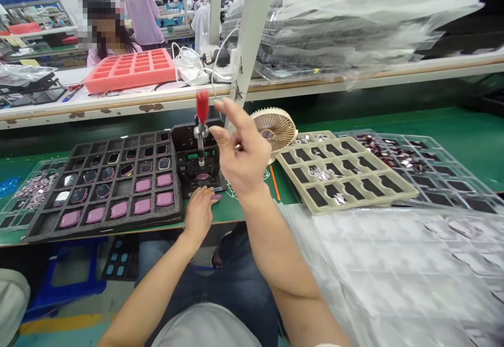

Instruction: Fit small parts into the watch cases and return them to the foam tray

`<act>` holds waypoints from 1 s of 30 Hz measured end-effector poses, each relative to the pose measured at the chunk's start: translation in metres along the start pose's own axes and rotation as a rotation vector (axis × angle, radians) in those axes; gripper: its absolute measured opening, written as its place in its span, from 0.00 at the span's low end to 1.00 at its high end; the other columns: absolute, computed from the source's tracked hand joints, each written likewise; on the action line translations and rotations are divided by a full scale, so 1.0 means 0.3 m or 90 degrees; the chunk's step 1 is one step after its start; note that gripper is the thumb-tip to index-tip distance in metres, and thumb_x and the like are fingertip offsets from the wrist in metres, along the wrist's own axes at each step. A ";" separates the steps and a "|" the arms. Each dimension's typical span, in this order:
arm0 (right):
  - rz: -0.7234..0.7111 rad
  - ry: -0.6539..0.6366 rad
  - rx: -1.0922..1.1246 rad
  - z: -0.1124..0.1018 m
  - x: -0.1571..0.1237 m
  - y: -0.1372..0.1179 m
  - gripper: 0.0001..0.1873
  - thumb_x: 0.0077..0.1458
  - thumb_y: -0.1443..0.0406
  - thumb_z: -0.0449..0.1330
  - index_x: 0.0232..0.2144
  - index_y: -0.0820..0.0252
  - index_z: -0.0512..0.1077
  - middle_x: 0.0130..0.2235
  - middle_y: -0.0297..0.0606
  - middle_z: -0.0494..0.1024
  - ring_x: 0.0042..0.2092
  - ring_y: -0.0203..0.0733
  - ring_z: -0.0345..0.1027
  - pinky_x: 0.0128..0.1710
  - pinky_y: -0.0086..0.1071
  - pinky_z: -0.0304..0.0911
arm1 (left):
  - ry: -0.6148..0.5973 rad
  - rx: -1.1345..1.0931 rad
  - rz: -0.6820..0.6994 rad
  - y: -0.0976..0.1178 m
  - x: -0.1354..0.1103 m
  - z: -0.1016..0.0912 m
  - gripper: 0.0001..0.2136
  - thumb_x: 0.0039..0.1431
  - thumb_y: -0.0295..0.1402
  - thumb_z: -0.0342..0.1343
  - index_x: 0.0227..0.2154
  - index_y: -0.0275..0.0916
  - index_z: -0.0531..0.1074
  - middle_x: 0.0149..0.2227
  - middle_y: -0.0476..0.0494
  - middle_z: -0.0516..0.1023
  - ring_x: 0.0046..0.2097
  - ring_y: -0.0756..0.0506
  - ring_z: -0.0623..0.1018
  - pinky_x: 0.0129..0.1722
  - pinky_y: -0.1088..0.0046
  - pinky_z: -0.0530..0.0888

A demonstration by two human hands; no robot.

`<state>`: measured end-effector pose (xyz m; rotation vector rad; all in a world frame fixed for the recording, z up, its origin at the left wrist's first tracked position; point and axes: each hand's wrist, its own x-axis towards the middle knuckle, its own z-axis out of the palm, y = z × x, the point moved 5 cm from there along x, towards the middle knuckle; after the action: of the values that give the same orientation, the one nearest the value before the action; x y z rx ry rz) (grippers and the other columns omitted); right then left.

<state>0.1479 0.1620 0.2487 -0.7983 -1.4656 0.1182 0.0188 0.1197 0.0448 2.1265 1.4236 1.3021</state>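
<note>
A black toggle press point(200, 164) with a red handle point(202, 106) stands on the green bench. A purple piece point(202, 176) sits inside it. My left hand point(200, 209) is palm down at the press's front edge, with a purple watch case point(215, 198) showing between thumb and fingers. Beside the red handle, my right hand point(246, 150) is raised, thumb and index finger apart, with nothing visible in it. Left of the press, a dark foam tray point(129, 184) has purple watch cases point(118, 209) in its front pockets and watch-like pieces with dark faces point(102, 191) behind them.
A small fan point(273, 129) and an orange stick point(274, 182) are right of the press. Beyond are a beige tray point(366, 200) of small parts and clear trays point(464, 189). Plastic-wrapped sheets point(378, 273) cover the right front. Above runs a shelf point(315, 80); a person point(112, 40) sits behind.
</note>
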 end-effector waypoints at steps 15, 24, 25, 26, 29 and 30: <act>0.155 -0.550 -0.277 0.198 -0.417 0.402 0.13 0.65 0.63 0.65 0.52 0.51 0.82 0.52 0.40 0.85 0.51 0.51 0.81 0.48 0.37 0.73 | 0.093 0.062 -0.044 0.053 -0.140 -0.088 0.15 0.74 0.27 0.51 0.58 0.39 0.75 0.51 0.36 0.84 0.53 0.41 0.83 0.55 0.59 0.81; 0.178 -0.453 -0.306 0.056 -0.423 0.324 0.22 0.68 0.67 0.59 0.61 0.48 0.75 0.62 0.35 0.79 0.58 0.46 0.78 0.51 0.35 0.73 | 0.151 0.159 -0.064 0.026 0.013 -0.055 0.15 0.73 0.25 0.50 0.57 0.36 0.75 0.54 0.33 0.82 0.57 0.39 0.79 0.60 0.55 0.77; 0.194 -0.404 -0.311 0.014 -0.425 0.309 0.21 0.68 0.66 0.59 0.61 0.49 0.75 0.62 0.36 0.79 0.58 0.47 0.77 0.52 0.36 0.74 | 0.147 0.170 -0.066 0.012 0.044 -0.044 0.15 0.72 0.24 0.50 0.56 0.36 0.76 0.54 0.33 0.82 0.57 0.39 0.79 0.60 0.55 0.76; 0.209 -0.351 -0.309 -0.027 -0.427 0.293 0.20 0.68 0.65 0.60 0.60 0.49 0.75 0.61 0.36 0.79 0.58 0.48 0.78 0.52 0.38 0.74 | 0.142 0.181 -0.068 -0.004 0.075 -0.032 0.15 0.71 0.23 0.50 0.55 0.36 0.77 0.53 0.33 0.82 0.57 0.38 0.79 0.60 0.54 0.76; 0.245 -0.233 -0.270 -0.129 -0.439 0.256 0.17 0.67 0.60 0.62 0.56 0.48 0.78 0.57 0.36 0.82 0.55 0.49 0.80 0.52 0.39 0.74 | 0.115 0.217 -0.076 -0.045 0.140 0.000 0.16 0.69 0.20 0.50 0.50 0.35 0.80 0.50 0.33 0.84 0.55 0.35 0.79 0.59 0.51 0.75; 0.256 -0.221 -0.254 -0.150 -0.447 0.249 0.16 0.67 0.58 0.63 0.56 0.48 0.79 0.57 0.36 0.83 0.54 0.49 0.80 0.52 0.39 0.74 | 0.101 0.228 -0.077 -0.053 0.148 0.008 0.16 0.67 0.19 0.50 0.50 0.36 0.80 0.50 0.34 0.84 0.56 0.34 0.79 0.59 0.50 0.74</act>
<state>0.1980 0.1281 0.1007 -1.4527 -1.6599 0.2849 0.0162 0.1654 0.0568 2.1428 1.9458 1.2739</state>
